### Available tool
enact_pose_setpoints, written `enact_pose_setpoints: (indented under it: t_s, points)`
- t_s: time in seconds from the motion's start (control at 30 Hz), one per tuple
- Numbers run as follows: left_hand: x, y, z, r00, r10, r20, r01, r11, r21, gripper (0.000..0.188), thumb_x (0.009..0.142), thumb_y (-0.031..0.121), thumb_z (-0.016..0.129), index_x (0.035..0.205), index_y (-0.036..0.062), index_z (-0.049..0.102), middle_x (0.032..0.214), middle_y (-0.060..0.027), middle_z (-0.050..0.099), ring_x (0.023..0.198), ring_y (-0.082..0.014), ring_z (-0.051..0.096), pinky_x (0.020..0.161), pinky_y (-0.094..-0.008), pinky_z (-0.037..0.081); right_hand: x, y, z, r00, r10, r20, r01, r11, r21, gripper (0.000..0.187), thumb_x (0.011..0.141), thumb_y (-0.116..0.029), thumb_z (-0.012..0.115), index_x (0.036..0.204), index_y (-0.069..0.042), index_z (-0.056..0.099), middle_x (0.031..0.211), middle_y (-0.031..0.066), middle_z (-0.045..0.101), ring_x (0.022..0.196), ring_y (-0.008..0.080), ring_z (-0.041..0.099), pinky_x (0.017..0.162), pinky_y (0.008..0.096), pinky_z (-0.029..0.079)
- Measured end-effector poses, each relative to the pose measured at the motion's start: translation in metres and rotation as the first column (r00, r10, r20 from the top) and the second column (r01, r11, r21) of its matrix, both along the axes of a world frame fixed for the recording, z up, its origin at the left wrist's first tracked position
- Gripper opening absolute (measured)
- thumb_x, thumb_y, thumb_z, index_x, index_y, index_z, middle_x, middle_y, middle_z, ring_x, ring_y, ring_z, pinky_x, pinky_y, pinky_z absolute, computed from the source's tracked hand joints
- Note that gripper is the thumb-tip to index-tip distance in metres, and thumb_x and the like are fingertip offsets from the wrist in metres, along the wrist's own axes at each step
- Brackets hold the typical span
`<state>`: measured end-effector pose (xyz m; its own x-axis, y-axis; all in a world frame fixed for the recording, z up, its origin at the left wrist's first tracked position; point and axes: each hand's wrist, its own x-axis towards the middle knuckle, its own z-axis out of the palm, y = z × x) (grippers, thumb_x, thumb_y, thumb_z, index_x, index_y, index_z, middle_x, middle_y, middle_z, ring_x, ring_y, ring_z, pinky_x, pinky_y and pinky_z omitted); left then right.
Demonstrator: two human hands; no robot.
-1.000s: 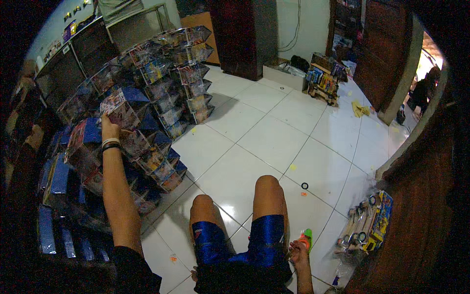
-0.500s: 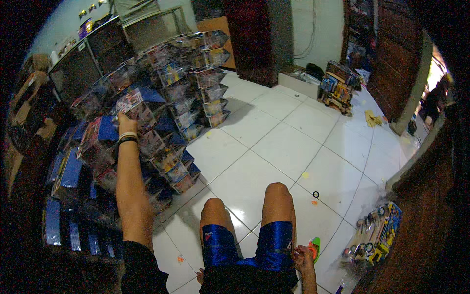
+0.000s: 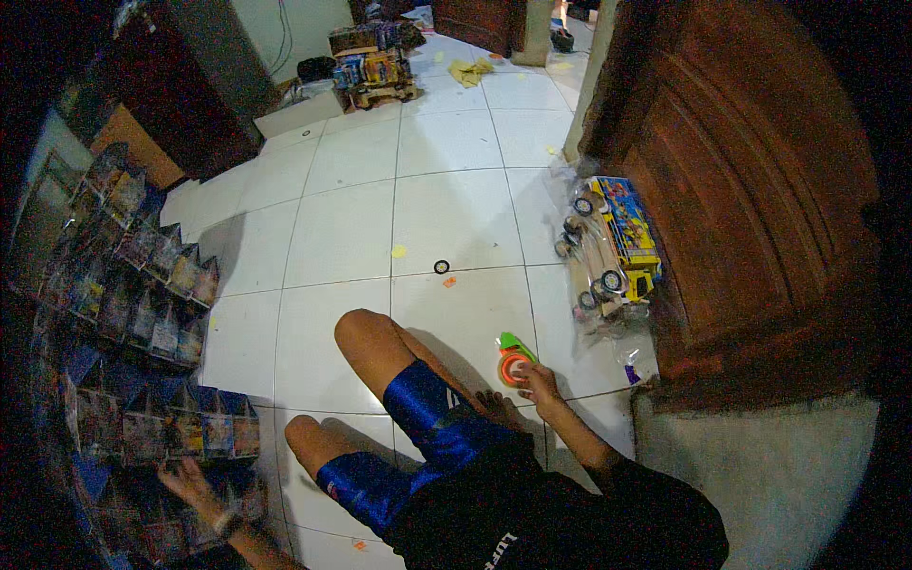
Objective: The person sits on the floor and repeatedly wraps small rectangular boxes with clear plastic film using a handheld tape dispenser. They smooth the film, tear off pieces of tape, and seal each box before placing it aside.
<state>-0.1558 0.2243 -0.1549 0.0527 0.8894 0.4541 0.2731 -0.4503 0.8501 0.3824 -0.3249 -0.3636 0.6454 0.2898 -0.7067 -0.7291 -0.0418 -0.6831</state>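
My right hand (image 3: pixel 538 387) is closed on a hand tape dispenser (image 3: pixel 506 344), green with an orange roll, low over the tiles beside my right leg. At lower left, my left hand (image 3: pixel 193 484) has its fingers apart and holds nothing. It is beside stacked packages (image 3: pixel 190 432) in clear wrap with blue and printed sides; whether the fingertips touch them I cannot tell. More wrapped packages (image 3: pixel 142 252) rise in rows farther off on the left.
By the wooden door (image 3: pixel 750 218) on the right lies a yellow toy truck (image 3: pixel 642 261) in clear plastic. A small black wheel (image 3: pixel 441 267) and paper scraps (image 3: pixel 449 282) lie on the white tiles. Toy boxes (image 3: pixel 373 68) and a yellow cloth (image 3: pixel 469 72) are at the far end.
My view has swung right. My left hand has come off the top of the package stack and now sits lower with fingers apart. My right hand still holds the tape dispenser, now farther forward.
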Motion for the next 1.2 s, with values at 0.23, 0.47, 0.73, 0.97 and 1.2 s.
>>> enact_pose_setpoints:
  t_s: [0.23,0.47,0.73,0.97,1.2]
  points:
    - [0.043,-0.152,-0.155,0.996,0.027,-0.09,-0.074,0.811,-0.581,0.066,0.098,0.054,0.061,0.148,0.0136,0.048,0.151,-0.0126,0.046,0.135,-0.0338,0.051,0.108,-0.0481,0.043,0.069,-0.023,-0.002,0.576,0.207,0.791,0.193,0.906,-0.377,0.036,0.084,-0.007,0.068,0.119,-0.004,0.059,0.103,0.0114,0.069,0.092,0.0255,0.069,0.08,0.0387,0.056]
    - [0.021,-0.209,-0.153,0.983,-0.164,-0.086,0.022,0.565,-0.825,0.05,0.101,0.047,0.057,0.135,0.0116,0.062,0.131,-0.0102,0.064,0.11,-0.0265,0.067,0.088,-0.0433,0.052,0.292,0.069,0.1,0.075,0.792,0.606,0.198,0.584,-0.787,0.064,0.079,-0.024,0.078,0.133,-0.002,0.053,0.145,0.0237,0.049,0.137,0.0432,0.044,0.113,0.0566,0.037]
    - [-0.088,-0.292,-0.126,0.958,-0.185,-0.218,-0.091,0.527,-0.845,0.04,0.099,0.04,0.063,0.123,0.0092,0.068,0.106,-0.0029,0.07,0.091,-0.0185,0.066,0.078,-0.0352,0.053,0.448,0.116,0.144,0.021,0.996,0.083,0.239,0.076,-0.968,0.083,0.082,-0.04,0.078,0.149,-0.004,0.044,0.15,0.0256,0.042,0.138,0.0402,0.038,0.114,0.0528,0.028]
    - [-0.172,-0.378,-0.158,0.91,-0.104,-0.401,-0.322,0.432,-0.843,0.031,0.097,0.029,0.06,0.106,0.0019,0.072,0.105,-0.0135,0.073,0.092,-0.0261,0.07,0.081,-0.0398,0.056,0.426,0.187,0.178,-0.143,0.927,0.345,0.28,0.373,-0.885,0.072,0.086,-0.037,0.074,0.144,-0.005,0.046,0.137,0.0218,0.047,0.124,0.034,0.04,0.103,0.0471,0.029]
    - [-0.153,-0.39,-0.174,0.808,-0.247,-0.535,-0.42,0.397,-0.816,0.031,0.097,0.029,0.06,0.106,0.0014,0.072,0.105,-0.0154,0.074,0.094,-0.0286,0.071,0.082,-0.0411,0.057,0.298,0.206,0.203,-0.268,0.701,0.661,0.041,0.694,-0.719,0.061,0.091,-0.034,0.071,0.14,-0.006,0.048,0.125,0.0181,0.051,0.111,0.0279,0.042,0.092,0.0413,0.03]
